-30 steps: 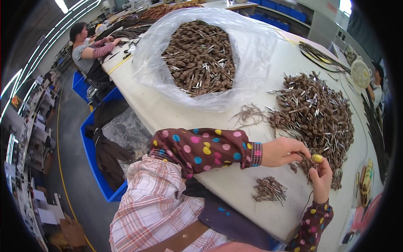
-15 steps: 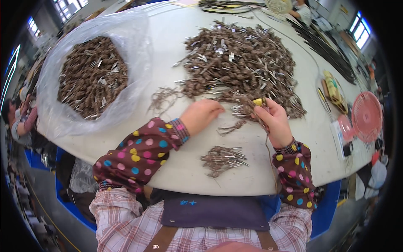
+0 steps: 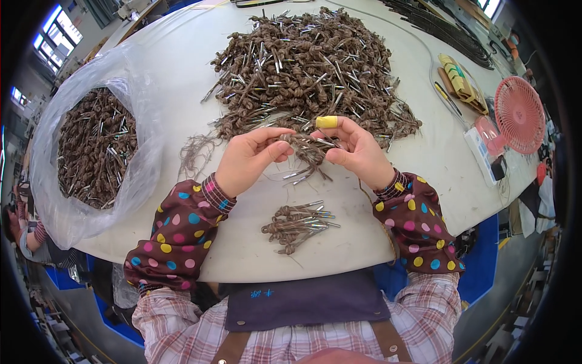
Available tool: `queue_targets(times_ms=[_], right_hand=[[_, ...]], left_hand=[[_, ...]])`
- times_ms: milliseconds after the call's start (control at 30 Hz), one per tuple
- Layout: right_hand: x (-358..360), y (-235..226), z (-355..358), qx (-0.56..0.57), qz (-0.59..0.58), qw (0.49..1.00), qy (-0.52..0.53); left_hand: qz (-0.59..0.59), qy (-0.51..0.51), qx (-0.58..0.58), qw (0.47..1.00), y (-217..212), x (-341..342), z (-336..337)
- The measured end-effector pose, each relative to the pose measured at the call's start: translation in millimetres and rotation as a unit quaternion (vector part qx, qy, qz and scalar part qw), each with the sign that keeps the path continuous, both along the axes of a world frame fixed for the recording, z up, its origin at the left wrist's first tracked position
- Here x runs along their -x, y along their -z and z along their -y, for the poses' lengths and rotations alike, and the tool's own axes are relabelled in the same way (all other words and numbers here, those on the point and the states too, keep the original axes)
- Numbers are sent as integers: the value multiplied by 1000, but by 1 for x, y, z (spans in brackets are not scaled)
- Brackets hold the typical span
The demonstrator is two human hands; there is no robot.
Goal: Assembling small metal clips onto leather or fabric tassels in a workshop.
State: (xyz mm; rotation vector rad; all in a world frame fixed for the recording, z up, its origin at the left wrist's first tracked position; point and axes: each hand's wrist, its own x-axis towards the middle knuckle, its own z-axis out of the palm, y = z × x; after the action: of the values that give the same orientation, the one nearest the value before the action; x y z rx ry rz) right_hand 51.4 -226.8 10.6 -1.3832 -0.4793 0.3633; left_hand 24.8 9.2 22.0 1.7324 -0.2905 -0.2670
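Observation:
My left hand (image 3: 250, 159) and my right hand (image 3: 356, 150) meet over the white table (image 3: 424, 176), both pinching a small knotted bundle of brown cord with metal tips (image 3: 308, 153). A yellow finger cot (image 3: 326, 122) covers my right forefinger. Just beyond my hands lies a large heap of the same brown bundles (image 3: 312, 70). A small sorted bunch (image 3: 297, 221) rests on the table below my hands, near the front edge. Both forearms wear dark sleeves with coloured dots.
A clear plastic bag (image 3: 94, 151) full of brown bundles sits at the left. A tuft of loose fibres (image 3: 195, 155) lies beside my left hand. A pink fan (image 3: 520, 114), a yellow tool (image 3: 458, 79) and black cables (image 3: 448, 30) are at the right. Another person (image 3: 27, 233) sits far left.
The view swung from the left toward the table's middle. My hands moved closer together and now pull one bundle out from the heap's edge.

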Motion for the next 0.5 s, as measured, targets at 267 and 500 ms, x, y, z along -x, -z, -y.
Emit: queue_targets(times_ms=[267, 500], right_hand=[[2, 20, -14, 105, 3, 993, -52], [1, 0, -10, 340, 248, 902, 92]], left_hand=[[-54, -60, 164, 983, 9, -4, -9], [-12, -92, 102, 991, 2, -1, -9]])
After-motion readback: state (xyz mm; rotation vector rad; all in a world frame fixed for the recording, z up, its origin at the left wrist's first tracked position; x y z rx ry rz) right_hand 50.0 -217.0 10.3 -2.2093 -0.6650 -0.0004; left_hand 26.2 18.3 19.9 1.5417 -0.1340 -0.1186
